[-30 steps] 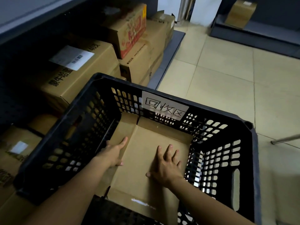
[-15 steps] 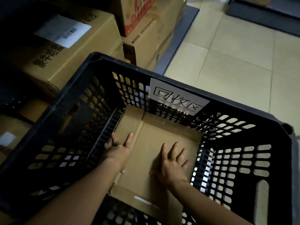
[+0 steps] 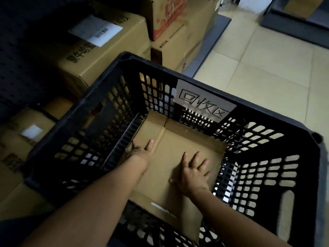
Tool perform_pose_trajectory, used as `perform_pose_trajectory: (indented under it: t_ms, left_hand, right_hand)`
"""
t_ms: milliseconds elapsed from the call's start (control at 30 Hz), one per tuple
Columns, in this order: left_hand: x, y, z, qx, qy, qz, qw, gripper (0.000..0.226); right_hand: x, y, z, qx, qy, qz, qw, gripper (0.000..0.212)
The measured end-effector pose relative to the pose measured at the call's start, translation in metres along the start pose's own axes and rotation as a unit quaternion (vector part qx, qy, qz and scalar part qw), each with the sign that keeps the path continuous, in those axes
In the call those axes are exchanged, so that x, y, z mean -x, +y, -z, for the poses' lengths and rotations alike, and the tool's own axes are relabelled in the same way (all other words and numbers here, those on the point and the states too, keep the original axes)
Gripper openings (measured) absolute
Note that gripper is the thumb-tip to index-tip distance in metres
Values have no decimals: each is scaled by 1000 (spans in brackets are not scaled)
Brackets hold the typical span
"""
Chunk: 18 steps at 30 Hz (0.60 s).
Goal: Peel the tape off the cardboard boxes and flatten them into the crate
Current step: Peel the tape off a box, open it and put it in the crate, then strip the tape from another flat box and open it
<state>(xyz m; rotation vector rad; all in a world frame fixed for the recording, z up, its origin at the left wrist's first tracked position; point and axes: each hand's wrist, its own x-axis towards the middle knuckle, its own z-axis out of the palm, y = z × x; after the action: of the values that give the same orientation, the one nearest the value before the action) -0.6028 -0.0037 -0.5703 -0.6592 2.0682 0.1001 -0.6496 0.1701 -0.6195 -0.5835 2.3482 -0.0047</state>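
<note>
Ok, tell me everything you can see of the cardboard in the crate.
The cardboard is plain brown board, opened out and lying on the floor of the black crate. Its far and left flaps tilt up against the walls; a pale strip marks the near edge. The right hand presses flat on its middle, fingers spread; the left hand rests on the left flap.

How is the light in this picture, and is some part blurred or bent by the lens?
Head view: dim overall; the tiled floor at upper right is brightest, the stacked boxes at left sink into shadow. The paper label on the crate reads sharp, the forearms near the bottom edge look soft, and the wide lens splays the crate walls outward.
</note>
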Motion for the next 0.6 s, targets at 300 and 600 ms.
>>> perform_pose_trajectory:
  t_ms: [300, 600]
  left_hand:
    - [113, -31, 22, 9, 228, -95, 969, 50]
    - [224, -98, 12, 139, 364, -67, 918, 40]
  right_hand:
    - [20, -10, 21, 17, 8, -20, 1000, 86]
    - [111, -64, 124, -87, 219, 167, 957, 42]
